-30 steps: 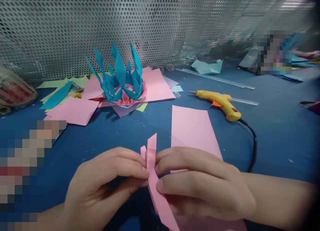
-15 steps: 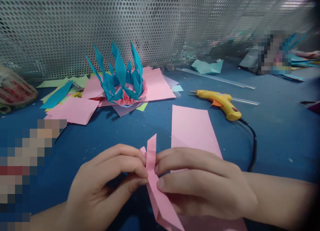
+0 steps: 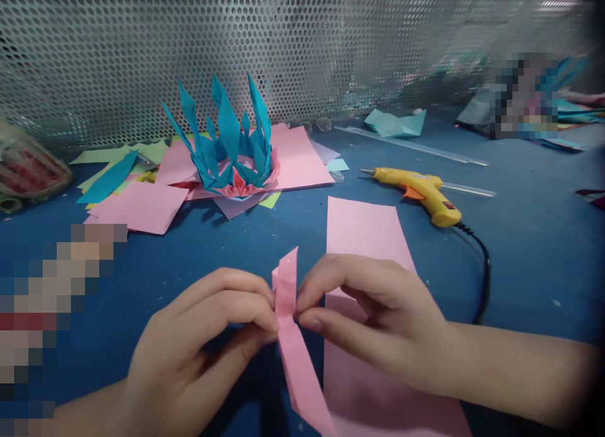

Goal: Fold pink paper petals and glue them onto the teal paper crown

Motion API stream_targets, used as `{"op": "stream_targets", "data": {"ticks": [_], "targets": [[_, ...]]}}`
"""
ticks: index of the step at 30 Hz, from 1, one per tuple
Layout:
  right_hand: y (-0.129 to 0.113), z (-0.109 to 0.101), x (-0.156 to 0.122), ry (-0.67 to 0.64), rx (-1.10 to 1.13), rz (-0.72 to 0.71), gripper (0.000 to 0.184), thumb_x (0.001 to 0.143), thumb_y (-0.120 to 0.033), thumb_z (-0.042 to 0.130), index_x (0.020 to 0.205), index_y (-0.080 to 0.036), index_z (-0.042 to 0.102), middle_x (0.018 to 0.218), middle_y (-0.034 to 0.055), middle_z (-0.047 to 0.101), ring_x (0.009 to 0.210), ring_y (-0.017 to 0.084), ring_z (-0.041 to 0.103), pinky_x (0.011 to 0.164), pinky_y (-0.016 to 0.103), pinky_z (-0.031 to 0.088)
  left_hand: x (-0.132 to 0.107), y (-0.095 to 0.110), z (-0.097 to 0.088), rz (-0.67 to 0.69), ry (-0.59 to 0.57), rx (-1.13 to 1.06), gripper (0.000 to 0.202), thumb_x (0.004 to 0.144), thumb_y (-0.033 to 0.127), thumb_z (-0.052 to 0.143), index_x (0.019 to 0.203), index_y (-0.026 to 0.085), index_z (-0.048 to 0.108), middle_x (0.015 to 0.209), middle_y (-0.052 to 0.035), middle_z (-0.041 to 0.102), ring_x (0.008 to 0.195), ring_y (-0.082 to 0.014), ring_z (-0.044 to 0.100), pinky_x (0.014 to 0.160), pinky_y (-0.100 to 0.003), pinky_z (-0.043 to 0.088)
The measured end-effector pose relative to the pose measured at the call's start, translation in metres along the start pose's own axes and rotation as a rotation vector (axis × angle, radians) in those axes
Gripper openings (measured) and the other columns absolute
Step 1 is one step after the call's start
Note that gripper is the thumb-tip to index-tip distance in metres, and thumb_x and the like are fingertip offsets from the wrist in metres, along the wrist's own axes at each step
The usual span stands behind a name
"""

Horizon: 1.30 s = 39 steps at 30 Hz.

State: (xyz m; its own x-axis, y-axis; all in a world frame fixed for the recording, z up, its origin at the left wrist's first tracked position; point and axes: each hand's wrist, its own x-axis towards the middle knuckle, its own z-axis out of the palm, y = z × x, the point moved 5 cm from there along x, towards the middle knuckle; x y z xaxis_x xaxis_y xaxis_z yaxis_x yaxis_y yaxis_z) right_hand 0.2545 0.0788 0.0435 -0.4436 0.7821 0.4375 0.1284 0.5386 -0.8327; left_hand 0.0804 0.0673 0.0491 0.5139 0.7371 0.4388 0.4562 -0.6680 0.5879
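A narrow folded pink paper strip point(image 3: 290, 336) stands between my two hands above the blue table. My left hand point(image 3: 198, 355) pinches it from the left with thumb and fingertips. From the right, my right hand point(image 3: 378, 323) pinches the same strip at its middle. A larger pink sheet point(image 3: 366, 235) lies flat under my right hand. Behind, a teal folded paper crown with a pink flower base point(image 3: 229, 147) sits on loose pink sheets.
A yellow glue gun point(image 3: 423, 194) with a black cord lies at right, with clear glue sticks point(image 3: 411, 148) behind it. Coloured paper scraps point(image 3: 123, 172) spread at back left. A perforated metal screen point(image 3: 302, 46) closes off the back. Another paper pile sits far right.
My right hand has lifted off the flat sheet and now pinches the strip with just its fingertips. The strip's lower end has straightened a little. The view has tilted slightly.
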Motion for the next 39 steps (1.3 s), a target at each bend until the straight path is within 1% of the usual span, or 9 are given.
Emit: {"op": "stream_targets", "data": {"ticks": [7, 16, 20, 23, 27, 31, 34, 36, 39], "targets": [[0.002, 0.001, 0.002, -0.024, 0.083, 0.096, 0.005, 0.088, -0.014, 0.073, 0.084, -0.016, 0.07, 0.081, 0.0017, 0.076, 0.071, 0.008, 0.069, 0.069, 0.013, 0.056, -0.002, 0.0, -0.001, 0.0, -0.011, -0.013, 0.028, 0.09, 0.002, 0.056, 0.093, 0.03, 0.059, 0.092, 0.0106, 0.069, 0.085, -0.002, 0.067, 0.083, -0.004, 0.048], [0.016, 0.008, -0.001, -0.017, 0.356, 0.345, 0.013, 0.081, -0.021, 0.082, 0.08, -0.017, 0.07, 0.073, -0.001, 0.072, 0.063, 0.007, 0.064, 0.06, 0.013, 0.053, 0.001, -0.001, 0.001, 0.043, -0.036, -0.045, 0.03, 0.089, -0.001, 0.055, 0.096, 0.028, 0.061, 0.096, 0.009, 0.073, 0.089, -0.0028, 0.069, 0.084, -0.004, 0.049], [0.018, 0.011, -0.001, 0.001, 0.502, 0.39, 0.017, 0.081, -0.023, 0.083, 0.084, -0.018, 0.066, 0.078, -0.0007, 0.071, 0.068, 0.008, 0.066, 0.066, 0.015, 0.056, 0.0, -0.003, 0.001, 0.044, -0.023, -0.059, 0.029, 0.089, 0.0, 0.056, 0.095, 0.027, 0.063, 0.096, 0.0084, 0.073, 0.087, -0.0025, 0.069, 0.084, -0.004, 0.049], [0.02, 0.014, -0.001, -0.005, 0.527, 0.416, 0.02, 0.079, -0.027, 0.084, 0.083, -0.019, 0.066, 0.077, -0.0008, 0.071, 0.07, 0.01, 0.068, 0.068, 0.019, 0.058, -0.002, -0.002, 0.001, 0.042, -0.026, -0.069, 0.027, 0.091, 0.002, 0.057, 0.096, 0.028, 0.063, 0.097, 0.0083, 0.075, 0.086, -0.0031, 0.071, 0.083, -0.004, 0.05], [0.02, 0.013, -0.001, -0.001, 0.465, 0.395, 0.02, 0.08, -0.028, 0.084, 0.081, -0.018, 0.066, 0.072, -0.0011, 0.071, 0.067, 0.011, 0.069, 0.066, 0.021, 0.059, -0.001, 0.001, 0.002, 0.006, -0.009, -0.067, 0.027, 0.089, 0.004, 0.062, 0.095, 0.029, 0.066, 0.096, 0.0091, 0.077, 0.083, -0.0041, 0.073, 0.081, -0.006, 0.052], [0.019, 0.013, -0.002, -0.004, 0.449, 0.354, 0.016, 0.08, -0.023, 0.082, 0.082, -0.016, 0.068, 0.074, 0.0009, 0.074, 0.064, 0.009, 0.068, 0.061, 0.017, 0.057, -0.003, 0.0, 0.0, -0.036, 0.081, -0.151, 0.025, 0.084, 0.005, 0.066, 0.089, 0.029, 0.068, 0.09, 0.0106, 0.078, 0.078, -0.0037, 0.073, 0.079, -0.005, 0.052], [0.018, 0.014, -0.003, -0.003, 0.424, 0.342, 0.013, 0.081, -0.022, 0.082, 0.082, -0.015, 0.07, 0.076, 0.0028, 0.076, 0.065, 0.01, 0.07, 0.061, 0.017, 0.058, -0.003, -0.001, 0.0, -0.072, 0.076, -0.192, 0.026, 0.081, 0.005, 0.068, 0.087, 0.03, 0.069, 0.088, 0.0111, 0.079, 0.076, -0.0044, 0.073, 0.076, -0.007, 0.054], [0.017, 0.014, -0.002, -0.002, 0.395, 0.319, 0.009, 0.082, -0.019, 0.079, 0.083, -0.015, 0.071, 0.077, 0.0032, 0.077, 0.066, 0.011, 0.071, 0.061, 0.017, 0.058, -0.001, -0.002, 0.0, -0.104, 0.075, -0.199, 0.028, 0.078, 0.003, 0.07, 0.085, 0.031, 0.069, 0.087, 0.0117, 0.079, 0.076, -0.0049, 0.074, 0.075, -0.008, 0.055], [0.016, 0.013, -0.001, -0.002, 0.333, 0.273, 0.005, 0.083, -0.011, 0.074, 0.082, -0.015, 0.07, 0.077, 0.0029, 0.077, 0.067, 0.01, 0.072, 0.061, 0.015, 0.058, 0.003, -0.003, -0.001, -0.156, 0.128, -0.26, 0.028, 0.074, 0.002, 0.07, 0.077, 0.03, 0.069, 0.081, 0.0129, 0.078, 0.07, -0.0048, 0.074, 0.071, -0.008, 0.056]]}}
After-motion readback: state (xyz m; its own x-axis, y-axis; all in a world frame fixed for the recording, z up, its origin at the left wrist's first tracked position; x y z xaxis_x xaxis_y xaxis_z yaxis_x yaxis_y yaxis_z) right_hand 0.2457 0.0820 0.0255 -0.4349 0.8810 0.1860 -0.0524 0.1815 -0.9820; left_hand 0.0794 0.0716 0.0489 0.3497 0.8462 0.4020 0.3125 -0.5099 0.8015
